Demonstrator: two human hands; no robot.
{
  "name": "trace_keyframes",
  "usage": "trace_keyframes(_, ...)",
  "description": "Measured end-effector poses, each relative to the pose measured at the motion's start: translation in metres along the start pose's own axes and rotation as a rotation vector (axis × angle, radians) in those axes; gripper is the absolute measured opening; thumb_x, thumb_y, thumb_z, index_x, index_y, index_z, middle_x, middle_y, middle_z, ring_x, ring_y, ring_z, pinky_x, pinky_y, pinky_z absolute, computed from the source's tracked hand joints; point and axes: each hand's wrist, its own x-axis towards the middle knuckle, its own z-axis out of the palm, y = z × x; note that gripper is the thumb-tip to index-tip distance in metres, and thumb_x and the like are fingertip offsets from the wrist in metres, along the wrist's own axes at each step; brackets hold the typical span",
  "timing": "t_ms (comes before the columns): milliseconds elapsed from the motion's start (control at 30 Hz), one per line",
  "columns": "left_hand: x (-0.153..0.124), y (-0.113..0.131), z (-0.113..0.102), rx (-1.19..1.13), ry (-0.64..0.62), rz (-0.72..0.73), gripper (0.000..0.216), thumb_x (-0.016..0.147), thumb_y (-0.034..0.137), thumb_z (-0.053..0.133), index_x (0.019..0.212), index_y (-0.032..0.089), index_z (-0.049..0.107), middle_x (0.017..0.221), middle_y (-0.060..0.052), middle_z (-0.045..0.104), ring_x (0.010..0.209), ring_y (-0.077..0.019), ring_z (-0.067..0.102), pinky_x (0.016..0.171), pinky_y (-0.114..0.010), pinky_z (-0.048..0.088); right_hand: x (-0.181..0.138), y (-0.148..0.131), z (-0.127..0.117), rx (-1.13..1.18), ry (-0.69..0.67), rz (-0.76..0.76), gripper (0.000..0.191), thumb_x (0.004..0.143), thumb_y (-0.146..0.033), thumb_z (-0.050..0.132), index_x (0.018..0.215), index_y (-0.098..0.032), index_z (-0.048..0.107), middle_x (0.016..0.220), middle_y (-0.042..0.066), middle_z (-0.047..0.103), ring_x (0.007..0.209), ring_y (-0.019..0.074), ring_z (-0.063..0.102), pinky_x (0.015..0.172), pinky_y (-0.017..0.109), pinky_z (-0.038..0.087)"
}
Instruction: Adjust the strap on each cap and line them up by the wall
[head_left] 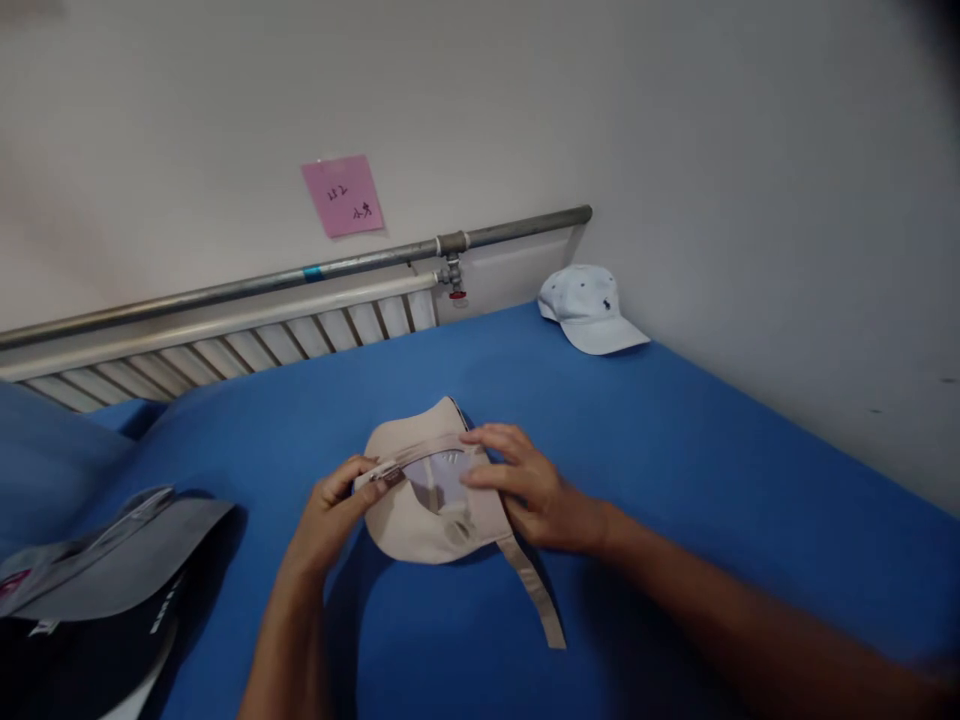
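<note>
**A:** Where do you put the work right now?

**B:** I see it partway through. The beige fabric cap with the soft flattened crown [420,500] lies back-side up near the middle of the blue cloth-covered surface [712,470], closer to the front edge than to the wall. My left hand [330,515] pinches the small metal buckle end of the rear band [386,472] between thumb and fingers. My right hand [529,485] lies with its fingers spread flat on the cap's back panel, pressing rather than gripping.

**A:** And what is left?

**B:** I judge the closure unfinished: the long beige webbing strap [536,590] trails loose from the cap toward the front edge, not tucked or pulled through. Whether the buckle is latched, I cannot tell.

**A:** Count the things for me.

**B:** Three caps that I can be sure of. The beige one under my hands; one pale blue cotton cap with small dark embroidered marks [589,308] at the far right corner, against the wall, well apart from my hands; and a dark grey cap with a stiff brim and white lettering [112,570] at the front left corner. More may lie under the grey one, but I cannot separate them. One pink paper note [343,195] sticks to the wall above the grey metal pipe [300,275].
</note>
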Motion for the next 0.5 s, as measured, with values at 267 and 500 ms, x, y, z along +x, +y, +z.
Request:
trace_keyframes(267, 0.006, -0.018, -0.006, -0.331, 0.148, -0.156, 0.021, 0.067, 0.037, 0.077, 0.073, 0.018, 0.069, 0.064, 0.004, 0.063, 0.057, -0.0078, 0.051, 0.055, -0.017, 0.038, -0.001, -0.031, 0.009, -0.130, -0.118, -0.261, 0.009, 0.082, -0.020, 0.059, 0.087, -0.023, 0.066, 0.123, 0.004, 0.061, 0.123, 0.0278, 0.043, 0.102, 0.048, 0.031)
trace_keyframes(500, 0.004, -0.012, -0.003, -0.338, 0.087, -0.180, 0.024, 0.065, 0.036, 0.080, 0.082, 0.021, 0.074, 0.073, 0.001, 0.072, 0.063, -0.0086, 0.060, 0.060, -0.015, 0.043, 0.007, -0.042, 0.004, 0.143, -0.168, -0.232, 0.014, 0.088, -0.016, 0.049, 0.094, -0.014, 0.061, 0.088, 0.006, 0.070, 0.090, 0.0167, 0.061, 0.096, 0.039, 0.040)
